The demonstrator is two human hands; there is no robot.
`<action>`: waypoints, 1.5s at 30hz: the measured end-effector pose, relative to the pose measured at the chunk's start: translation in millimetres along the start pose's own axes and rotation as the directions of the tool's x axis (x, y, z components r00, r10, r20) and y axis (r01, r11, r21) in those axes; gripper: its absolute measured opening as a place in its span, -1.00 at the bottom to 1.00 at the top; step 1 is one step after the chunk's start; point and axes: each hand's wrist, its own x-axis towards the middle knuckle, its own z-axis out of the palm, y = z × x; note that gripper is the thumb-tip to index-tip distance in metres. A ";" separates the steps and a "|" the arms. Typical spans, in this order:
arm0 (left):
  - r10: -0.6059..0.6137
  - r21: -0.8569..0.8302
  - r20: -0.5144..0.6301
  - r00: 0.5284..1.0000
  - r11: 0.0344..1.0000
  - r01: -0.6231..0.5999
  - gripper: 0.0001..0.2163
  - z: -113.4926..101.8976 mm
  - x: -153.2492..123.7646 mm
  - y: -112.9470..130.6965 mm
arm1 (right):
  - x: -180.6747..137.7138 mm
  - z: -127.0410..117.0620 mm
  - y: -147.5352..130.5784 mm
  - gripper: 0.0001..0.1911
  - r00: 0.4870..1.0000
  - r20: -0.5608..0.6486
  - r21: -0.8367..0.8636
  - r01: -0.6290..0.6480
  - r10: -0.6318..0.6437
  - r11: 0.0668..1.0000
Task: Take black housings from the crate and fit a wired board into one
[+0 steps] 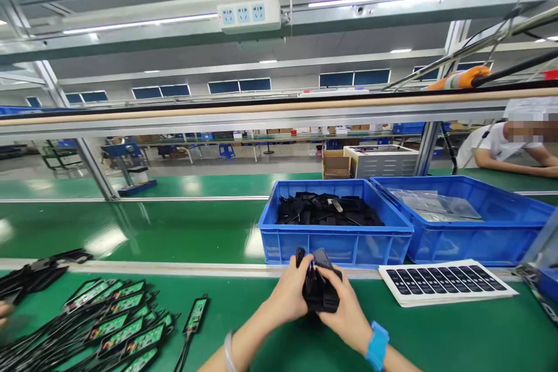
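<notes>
Both hands meet over the green bench top, close to my body, and between them I hold a small stack of black plastic parts. My left hand wraps the stack from its left side with the thumb up over the top edge; a pale bangle sits on that wrist. My right hand closes on it from the right and below, fingers curled around the lower edge, with a bright blue wristband just behind. The top piece of the stack is tilted up toward the crate ahead.

Just beyond my hands stands a blue crate heaped with more black pieces. Beside it on the right is a second blue crate holding clear plastic bags. In front of that one, a stack of white sheets printed with black keypad shapes lies flat on the bench. Off to my left, green circuit boards with black leads are fanned out in a pile. A green conveyor belt runs behind the crates, and a person in white leans on the far side at the right.
</notes>
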 end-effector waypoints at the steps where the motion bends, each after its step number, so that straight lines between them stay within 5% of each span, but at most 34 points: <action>1: -0.014 -0.032 0.006 1.000 0.999 0.014 -0.13 10.4 -2.3 -9.1 | -6.5 7.1 11.0 -0.29 1.000 0.003 0.000 -0.022 0.022 1.000; 6: -0.069 -0.056 0.013 0.998 0.996 0.069 -0.11 39.8 -0.1 -23.2 | -12.3 12.5 45.9 -0.19 0.994 0.059 -0.101 -0.081 0.087 0.992; 12: -0.095 -0.072 -0.004 0.996 0.993 0.094 -0.08 62.5 9.3 -21.3 | -2.7 -8.5 70.4 -0.12 0.974 0.115 -0.481 -0.115 0.193 0.869; 16: -0.021 -0.110 0.029 0.999 0.994 0.025 -0.08 40.1 5.9 -37.5 | 0.6 -24.5 56.9 -0.07 0.937 0.153 -0.623 -0.155 0.314 0.767; 20: -0.002 -0.096 -0.054 0.999 0.995 -0.003 -0.54 4.9 -6.2 -68.5 | 1.2 -37.7 34.1 0.12 0.870 0.241 -0.656 -0.180 0.431 0.732; 25: -0.078 0.033 -0.120 0.990 0.996 0.082 -0.54 -4.6 -18.0 -95.6 | 0.4 -43.8 12.4 0.30 0.784 0.241 -0.696 -0.271 0.572 0.665; 32: -0.147 0.368 -0.224 0.963 0.902 0.224 -0.47 9.4 -18.9 -75.4 | -13.0 -39.7 -7.9 0.02 0.822 0.122 -0.734 -0.303 0.557 0.608; 35: -0.095 0.487 -0.179 0.979 0.856 0.172 -0.57 12.2 -15.2 -66.4 | -22.8 -33.8 -10.4 0.04 0.832 0.078 -0.746 -0.317 0.549 0.586; 39: -0.034 0.578 -0.030 0.999 0.815 0.046 -0.69 12.9 -8.2 -64.8 | -37.8 -28.2 -11.0 0.02 0.887 0.058 -0.684 -0.298 0.457 0.665; 42: -0.058 0.619 0.008 0.998 0.785 0.041 -0.66 9.2 -5.2 -64.6 | -50.0 -25.4 -10.3 -0.25 0.951 0.123 -0.520 -0.182 0.285 0.834; 45: -0.074 0.632 -0.024 0.997 0.772 0.073 -0.64 5.8 -9.4 -53.8 | -59.4 -14.8 -9.3 -0.53 0.990 0.055 -0.208 -0.115 0.129 0.971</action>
